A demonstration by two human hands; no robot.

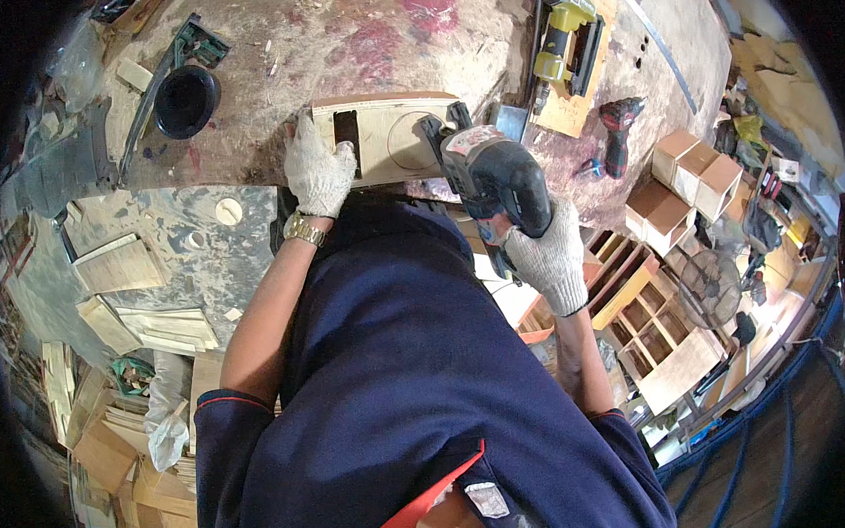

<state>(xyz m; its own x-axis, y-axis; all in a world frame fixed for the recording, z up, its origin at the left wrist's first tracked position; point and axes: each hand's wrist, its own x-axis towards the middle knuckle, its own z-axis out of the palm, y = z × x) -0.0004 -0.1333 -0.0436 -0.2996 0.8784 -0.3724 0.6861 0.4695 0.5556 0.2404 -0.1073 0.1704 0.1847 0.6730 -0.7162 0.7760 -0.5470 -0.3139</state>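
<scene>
A pale plywood piece [379, 154] lies at the near edge of the workbench. It has a dark rectangular cutout near its left end and a circle drawn to the right of that. My left hand [320, 167], in a white knit glove, grips the left end, its thumb beside the cutout. My right hand [551, 259], gloved too, is closed around the handle of a black jigsaw [494, 173]. The jigsaw's front rests at the right end of the plywood, by the drawn circle. Its blade is hidden from this view.
On the workbench [249, 93] are a black round bowl [186, 102], a yellow-green nail gun [562, 36] and a red-black cordless drill [617, 136]. Plywood offcuts [164, 327] lie at left. Wooden boxes [697, 171] and a fan [710, 285] stand at right.
</scene>
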